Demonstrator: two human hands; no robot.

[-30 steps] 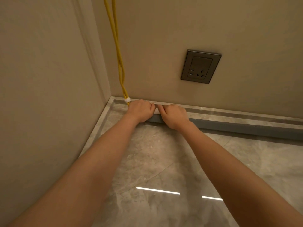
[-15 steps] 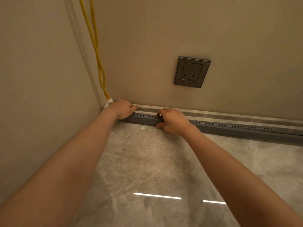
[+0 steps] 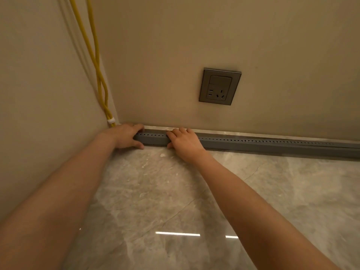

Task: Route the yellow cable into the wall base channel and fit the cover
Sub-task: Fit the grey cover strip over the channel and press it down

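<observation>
A doubled yellow cable (image 3: 94, 55) hangs down the room corner, bound by a white clip (image 3: 111, 120) just above the floor, and disappears behind my left hand. A long grey channel cover (image 3: 263, 146) with a row of small holes along its top lies against the base of the back wall. My left hand (image 3: 124, 135) grips the cover's left end, fingers over the top and thumb on the front. My right hand (image 3: 184, 142) clasps the cover a short way to the right, the same way.
A grey wall socket (image 3: 219, 86) sits on the back wall above the channel. A pale stone skirting strip (image 3: 253, 133) runs behind the cover. The left wall (image 3: 39, 94) stands close beside my left arm. Glossy marble floor tiles (image 3: 175, 201) spread below.
My hands have moved apart along the cover: the left slid toward the corner, the right stayed near the middle. The view has dropped lower, so the cover's perforated top now shows.
</observation>
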